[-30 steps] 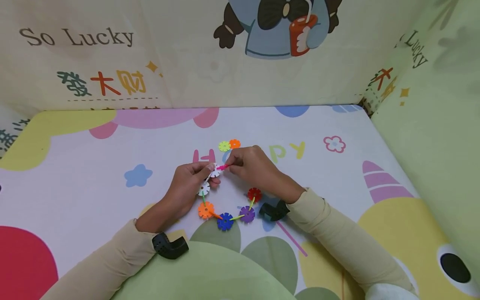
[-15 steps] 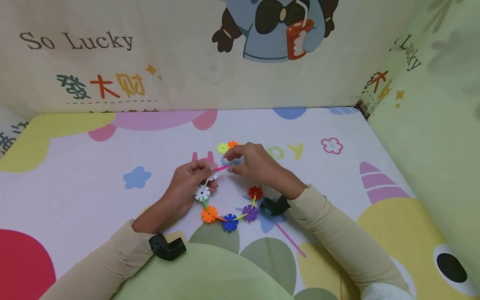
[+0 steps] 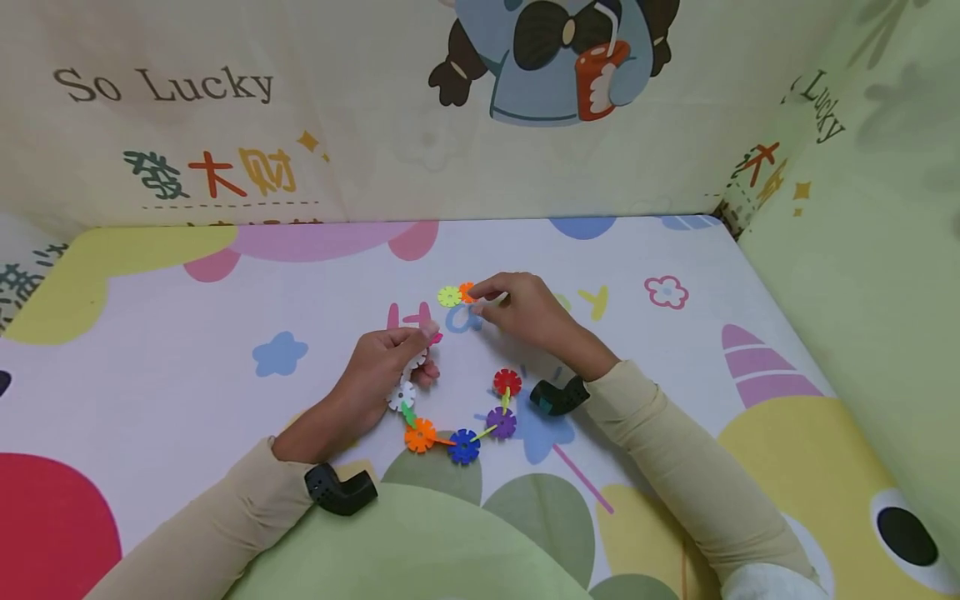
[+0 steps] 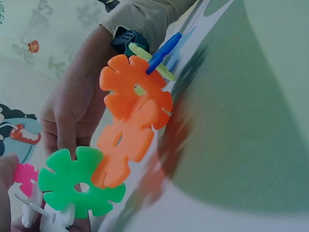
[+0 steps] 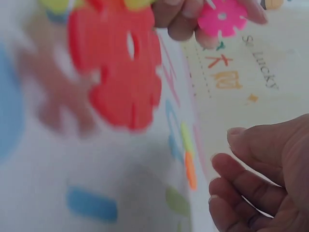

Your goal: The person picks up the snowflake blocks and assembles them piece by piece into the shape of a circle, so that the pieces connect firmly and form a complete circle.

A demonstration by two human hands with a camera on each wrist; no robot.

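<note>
My left hand [image 3: 371,371] pinches the end of a chain of slotted plastic snowflake discs, beside its pink disc [image 5: 222,18]. From there the chain curves through a white disc [image 3: 402,397], a green disc [image 4: 60,176], an orange disc [image 3: 421,435], a blue disc [image 3: 464,447] and a purple disc [image 3: 501,422], with thin edge-on discs between. A red disc [image 3: 507,382] stands at its other end. My right hand [image 3: 528,310] holds nothing. Its thumb and index finger are apart, fingertips right at a loose orange disc [image 3: 467,292]; a yellow-green disc [image 3: 449,296] lies beside that.
The table wears a white printed cloth [image 3: 187,400] with coloured shapes and letters. A cream printed curtain [image 3: 360,100] rises behind its far edge, and a pale green one [image 3: 862,267] hangs on the right. Black wrist cameras sit on both sleeves.
My right hand has let go of the pink disc and moved up and away toward the loose discs. The left hand keeps the chain, whose lower part has swung slightly right.
</note>
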